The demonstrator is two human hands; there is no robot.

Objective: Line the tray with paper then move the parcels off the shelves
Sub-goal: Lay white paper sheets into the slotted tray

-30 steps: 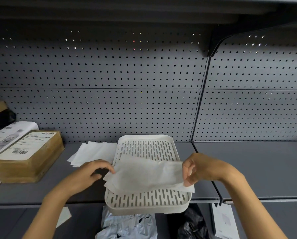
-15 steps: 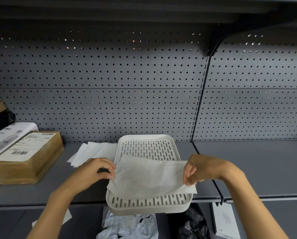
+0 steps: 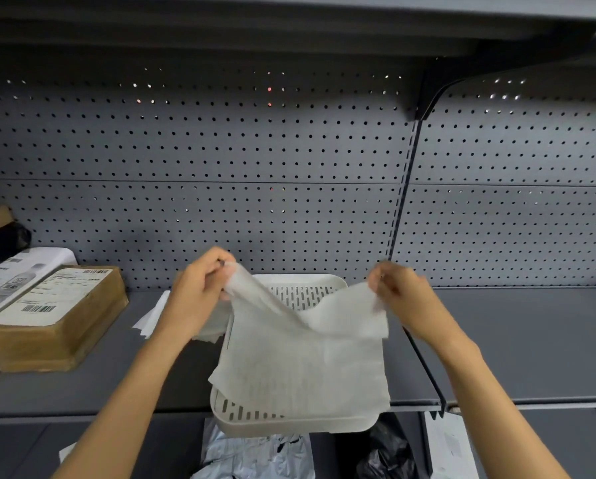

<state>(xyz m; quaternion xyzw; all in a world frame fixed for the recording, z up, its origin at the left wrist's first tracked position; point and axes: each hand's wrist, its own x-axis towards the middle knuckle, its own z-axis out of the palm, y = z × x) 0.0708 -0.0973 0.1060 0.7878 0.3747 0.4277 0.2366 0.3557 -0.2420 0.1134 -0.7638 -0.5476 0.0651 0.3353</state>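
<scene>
Above the tray [image 3: 338,282], we hold a sheet [image 3: 300,357] of paper up by its two top corners

Our left hand [image 3: 200,288] pinches the left corner and our right hand [image 3: 398,292] pinches the right one, so the sheet sags between them and drapes down over most of the tray; the tray sits on the grey shelf [image 3: 514,340], its front edge jutting past the shelf lip. More paper [image 3: 151,318] lies just left of the tray, partly behind our left wrist, a brown box [image 3: 53,319] with a label stands further left, and bagged parcels [image 3: 255,454] lie on the shelf below
</scene>
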